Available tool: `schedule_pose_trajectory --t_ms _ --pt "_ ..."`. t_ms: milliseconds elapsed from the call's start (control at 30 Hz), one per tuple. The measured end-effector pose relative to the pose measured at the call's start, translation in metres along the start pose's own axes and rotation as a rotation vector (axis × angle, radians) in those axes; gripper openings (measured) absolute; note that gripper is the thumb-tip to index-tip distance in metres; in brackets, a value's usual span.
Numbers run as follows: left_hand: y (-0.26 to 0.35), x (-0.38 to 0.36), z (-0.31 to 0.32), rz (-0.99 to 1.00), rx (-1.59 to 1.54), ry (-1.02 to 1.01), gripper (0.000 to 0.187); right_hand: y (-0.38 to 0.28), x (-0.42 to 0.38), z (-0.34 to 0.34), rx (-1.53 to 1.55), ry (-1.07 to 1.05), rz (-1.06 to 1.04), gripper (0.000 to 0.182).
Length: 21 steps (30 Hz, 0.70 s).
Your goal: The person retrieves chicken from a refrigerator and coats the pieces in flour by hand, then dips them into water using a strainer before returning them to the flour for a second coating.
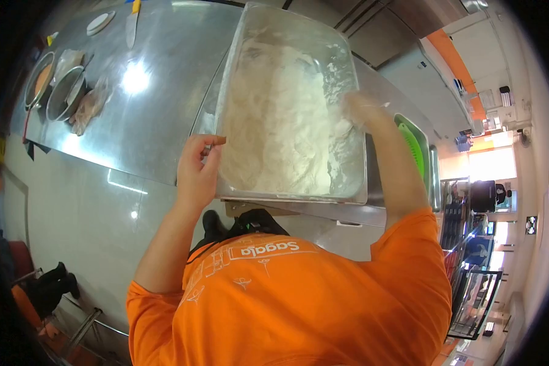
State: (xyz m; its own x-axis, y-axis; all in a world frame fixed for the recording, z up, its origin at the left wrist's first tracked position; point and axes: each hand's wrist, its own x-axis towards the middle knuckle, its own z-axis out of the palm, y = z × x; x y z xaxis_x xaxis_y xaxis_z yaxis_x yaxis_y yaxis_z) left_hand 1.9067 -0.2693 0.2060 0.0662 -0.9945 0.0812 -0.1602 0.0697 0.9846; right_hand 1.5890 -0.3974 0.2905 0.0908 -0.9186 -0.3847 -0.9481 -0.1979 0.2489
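Note:
A large, deep metal tray [361, 183] stands before me, with pale white flour-like powder [280, 116] spread over its bottom. Smears and small clumps of the powder cling along the tray's right side. My left hand [199, 168] is closed on the left rim near the front corner, index finger and thumb over the edge. At the right rim, my right hand [360, 113] is smeared by motion. Its fingers cannot be made out, nor whether they hold anything.
A knife with a yellow handle [132, 27] and a white lid [100, 23] lie on the steel table [165, 122]. Metal bowls [64, 94] and a plastic bag [91, 107] sit at its left. A green basket [410, 146] rests in the sink at right. Someone's legs [55, 283] show lower left.

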Motion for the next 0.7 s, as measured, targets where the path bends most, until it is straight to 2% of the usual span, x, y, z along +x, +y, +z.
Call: schedule_pose_trajectory --t_ms 100,167,233,267,333,400,500,533,600,667,700 --pt "0.0 0.0 0.001 0.003 -0.024 0.01 0.012 -0.015 -0.022 -0.02 1.044 0.009 0.197 0.019" --pt "-0.002 -0.001 0.002 0.015 -0.033 0.017 0.012 -0.012 -0.018 -0.017 0.541 0.014 0.194 0.019" --pt "-0.002 0.001 0.002 0.021 -0.03 0.008 0.012 0.001 -0.008 -0.006 0.27 -0.006 0.133 0.018" --pt "-0.001 0.002 0.001 0.015 -0.018 0.004 0.012 0.008 -0.003 -0.004 0.24 -0.027 0.068 0.017" --pt "0.001 -0.001 0.001 -0.008 0.002 0.008 0.012 0.018 0.001 0.002 0.453 -0.041 0.038 0.016" --pt "0.001 -0.001 0.001 -0.016 -0.018 0.009 0.012 0.008 -0.02 -0.009 0.96 -0.019 0.126 0.018" --pt "0.0 0.0 0.002 -0.001 -0.018 0.009 0.012 0.024 -0.008 0.011 0.124 0.264 -0.176 0.019" --pt "-0.002 0.001 0.002 0.004 -0.017 0.019 0.013 0.03 -0.009 0.013 0.428 0.217 -0.097 0.019" --pt "-0.004 0.0 0.003 -0.019 -0.031 0.012 0.013 0.001 -0.041 -0.018 1.035 0.105 0.067 0.02" --pt "-0.004 0.0 0.003 -0.032 -0.036 0.015 0.013 0.036 -0.015 0.021 0.792 0.093 -0.087 0.019" --pt "-0.002 -0.001 0.003 -0.031 -0.035 0.018 0.013 0.04 -0.016 0.028 0.79 0.095 -0.105 0.019"
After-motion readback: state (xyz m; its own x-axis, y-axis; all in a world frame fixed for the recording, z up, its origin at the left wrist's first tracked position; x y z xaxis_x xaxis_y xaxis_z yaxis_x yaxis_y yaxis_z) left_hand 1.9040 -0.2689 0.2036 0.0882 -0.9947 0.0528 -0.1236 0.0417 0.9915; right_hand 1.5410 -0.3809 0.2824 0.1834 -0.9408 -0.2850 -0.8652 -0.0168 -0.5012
